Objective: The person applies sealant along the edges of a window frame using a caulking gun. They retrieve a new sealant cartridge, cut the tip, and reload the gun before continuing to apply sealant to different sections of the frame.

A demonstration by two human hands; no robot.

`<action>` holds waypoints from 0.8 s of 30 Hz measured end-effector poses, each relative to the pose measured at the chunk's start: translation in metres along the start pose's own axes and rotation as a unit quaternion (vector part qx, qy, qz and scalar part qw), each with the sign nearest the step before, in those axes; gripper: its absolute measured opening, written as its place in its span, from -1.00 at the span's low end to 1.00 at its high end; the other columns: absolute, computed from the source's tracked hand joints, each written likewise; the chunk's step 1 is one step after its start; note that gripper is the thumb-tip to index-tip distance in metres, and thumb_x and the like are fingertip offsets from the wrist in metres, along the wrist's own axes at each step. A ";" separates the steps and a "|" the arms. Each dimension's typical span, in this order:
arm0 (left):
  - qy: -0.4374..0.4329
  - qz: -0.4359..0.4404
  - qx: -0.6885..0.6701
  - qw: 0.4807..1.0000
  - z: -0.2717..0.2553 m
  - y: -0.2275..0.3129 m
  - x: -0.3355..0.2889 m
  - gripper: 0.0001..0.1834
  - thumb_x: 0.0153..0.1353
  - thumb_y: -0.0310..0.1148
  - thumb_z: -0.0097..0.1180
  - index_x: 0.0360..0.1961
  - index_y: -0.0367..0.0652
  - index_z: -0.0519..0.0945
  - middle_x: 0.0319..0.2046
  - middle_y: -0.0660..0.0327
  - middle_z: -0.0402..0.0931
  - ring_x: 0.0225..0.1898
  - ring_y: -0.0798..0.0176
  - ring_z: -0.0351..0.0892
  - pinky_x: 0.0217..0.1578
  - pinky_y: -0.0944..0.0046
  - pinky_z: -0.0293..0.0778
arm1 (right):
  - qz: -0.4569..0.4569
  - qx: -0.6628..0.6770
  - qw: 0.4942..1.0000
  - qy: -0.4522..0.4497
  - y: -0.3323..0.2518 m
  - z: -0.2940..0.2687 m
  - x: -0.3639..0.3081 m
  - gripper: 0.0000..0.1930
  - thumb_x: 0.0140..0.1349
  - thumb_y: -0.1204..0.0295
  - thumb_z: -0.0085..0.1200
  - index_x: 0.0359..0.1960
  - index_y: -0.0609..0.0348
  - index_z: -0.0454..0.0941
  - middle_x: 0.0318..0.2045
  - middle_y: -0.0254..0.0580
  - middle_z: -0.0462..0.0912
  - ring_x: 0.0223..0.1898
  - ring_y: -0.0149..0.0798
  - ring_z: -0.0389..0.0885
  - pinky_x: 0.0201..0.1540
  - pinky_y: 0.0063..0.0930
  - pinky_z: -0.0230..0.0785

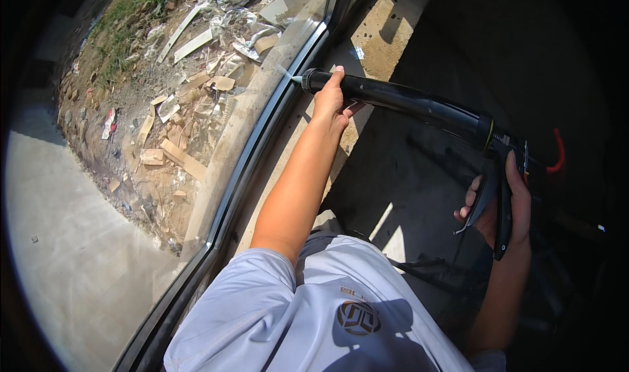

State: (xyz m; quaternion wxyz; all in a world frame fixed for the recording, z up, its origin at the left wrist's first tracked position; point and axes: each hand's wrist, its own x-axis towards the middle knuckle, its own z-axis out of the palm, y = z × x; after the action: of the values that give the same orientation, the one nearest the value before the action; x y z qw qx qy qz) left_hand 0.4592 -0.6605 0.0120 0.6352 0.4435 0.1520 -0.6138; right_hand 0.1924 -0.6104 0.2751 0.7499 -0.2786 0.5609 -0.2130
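Observation:
A long black caulking gun (pixel 419 105) lies across the view, its nozzle end at the upper middle and its handle at the right. My left hand (pixel 333 100) supports the barrel close to the front cap, with the thumb on top and fingers beneath. Around the handle and trigger my right hand (pixel 508 205) is wrapped. The pale nozzle (pixel 297 79) points left at the dark window frame (pixel 262 126), by the edge of the glass; whether it touches cannot be made out. A red hook-shaped rod end (pixel 559 152) sticks out behind the handle.
A concrete sill (pixel 380 38) runs along the inner side of the frame. Beyond the glass lie dirt, cardboard scraps (pixel 183 159), plastic sheeting (pixel 246 28) and grey paving (pixel 85 241). Deep shadow hides much of the right side, where a dark cable (pixel 419 264) shows faintly.

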 end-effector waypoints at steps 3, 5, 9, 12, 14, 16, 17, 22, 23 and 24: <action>0.043 0.013 -0.062 0.997 -0.046 -0.019 -0.064 -0.64 0.41 -0.07 0.20 -0.13 -0.17 0.50 -0.23 0.07 0.63 -0.22 0.05 0.71 -0.02 -0.18 0.68 | 0.009 -0.047 0.996 0.075 -0.013 -0.021 -0.012 -0.13 0.43 -0.40 -0.44 -0.04 0.25 0.59 -0.54 -0.03 0.64 -0.63 -0.19 0.67 -0.49 -0.26 0.66; 0.044 0.000 -0.092 0.995 -0.071 -0.035 -0.111 -0.63 0.46 -0.08 0.13 -0.10 -0.23 0.49 -0.11 -0.02 0.58 -0.04 0.00 0.65 0.15 -0.11 0.61 | 0.003 0.035 0.996 -0.083 -0.013 -0.043 -0.037 -0.01 0.38 -0.48 -0.56 0.25 0.23 0.47 -0.59 -0.03 0.60 -0.76 -0.23 0.56 -0.64 -0.32 0.57; 0.037 -0.010 -0.154 0.987 -0.089 -0.060 -0.167 -0.62 0.45 -0.09 0.12 -0.08 -0.26 0.50 -0.11 -0.05 0.61 -0.01 -0.02 0.64 0.17 -0.15 0.57 | -0.009 0.064 0.992 -0.106 0.029 -0.083 -0.085 -0.07 0.43 -0.41 -0.72 0.50 0.04 0.18 -0.71 -0.18 0.39 -0.87 -0.36 0.35 -0.81 -0.49 0.26; 0.025 -0.002 -0.152 0.988 -0.094 -0.063 -0.187 -0.61 0.42 -0.09 0.15 -0.08 -0.27 0.50 -0.11 -0.05 0.61 -0.02 -0.03 0.64 0.16 -0.13 0.57 | -0.078 0.022 0.982 -0.170 0.046 -0.113 -0.082 -0.10 0.47 -0.36 -0.53 0.42 0.25 0.21 -0.70 -0.18 0.43 -0.86 -0.39 0.35 -0.79 -0.53 0.24; 0.027 0.010 -0.154 0.988 -0.095 -0.067 -0.198 -0.61 0.39 -0.11 0.17 -0.10 -0.27 0.50 -0.11 -0.05 0.62 -0.03 -0.03 0.64 0.15 -0.12 0.57 | -0.107 -0.005 0.967 -0.231 0.040 -0.130 -0.069 -0.19 0.44 -0.16 -0.01 0.31 0.46 0.26 -0.67 -0.15 0.52 -0.83 -0.44 0.38 -0.77 -0.60 0.21; 0.028 0.036 -0.160 0.986 -0.096 -0.072 -0.208 -0.62 0.36 -0.12 0.19 -0.12 -0.27 0.51 -0.12 -0.04 0.62 -0.03 -0.03 0.64 0.15 -0.10 0.57 | -0.112 -0.169 0.954 -0.219 0.023 -0.141 -0.052 -0.23 0.28 0.08 0.30 0.25 0.50 0.27 -0.66 -0.19 0.53 -0.83 -0.48 0.36 -0.77 -0.63 0.19; 0.042 0.043 -0.173 0.983 -0.098 -0.075 -0.214 -0.64 0.32 -0.14 0.21 -0.14 -0.27 0.53 -0.12 -0.02 0.63 -0.04 -0.02 0.64 0.14 -0.07 0.57 | -0.100 -0.175 0.967 -0.154 0.021 -0.142 -0.049 -0.27 0.17 0.20 0.40 0.20 0.48 0.34 -0.67 -0.27 0.51 -0.82 -0.52 0.35 -0.77 -0.64 0.15; 0.141 0.131 -0.218 0.957 -0.089 -0.100 -0.239 -0.58 0.26 -0.12 0.27 -0.11 -0.27 0.52 -0.10 0.00 0.62 -0.04 0.01 0.64 0.18 -0.05 0.56 | -0.015 -0.347 0.911 -0.225 -0.020 -0.149 0.027 -0.45 0.03 0.36 0.53 0.03 0.24 0.55 -0.62 -0.38 0.53 -0.76 -0.54 0.39 -0.72 -0.59 0.22; 0.153 0.145 -0.228 0.950 -0.083 -0.108 -0.246 -0.57 0.25 -0.11 0.28 -0.10 -0.27 0.52 -0.09 0.00 0.62 -0.04 0.02 0.64 0.18 -0.06 0.57 | 0.004 -0.379 0.889 -0.256 -0.024 -0.150 0.046 -0.45 0.02 0.31 0.55 0.01 0.21 0.57 -0.61 -0.38 0.54 -0.75 -0.53 0.42 -0.70 -0.58 0.24; 0.171 0.153 -0.239 0.943 -0.074 -0.117 -0.251 -0.55 0.24 -0.11 0.30 -0.08 -0.27 0.52 -0.09 -0.01 0.62 -0.03 0.02 0.64 0.18 -0.07 0.58 | 0.010 -0.408 0.869 -0.278 -0.027 -0.152 0.064 -0.46 0.00 0.27 0.57 -0.01 0.17 0.59 -0.60 -0.39 0.55 -0.73 -0.53 0.44 -0.69 -0.58 0.26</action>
State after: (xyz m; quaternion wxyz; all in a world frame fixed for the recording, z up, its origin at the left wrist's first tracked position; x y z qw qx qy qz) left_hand 0.3283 -0.4255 0.1118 0.7735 0.3947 0.3307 -0.3695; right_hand 0.0646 -0.6987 0.2140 0.6962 -0.6022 0.3689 0.1287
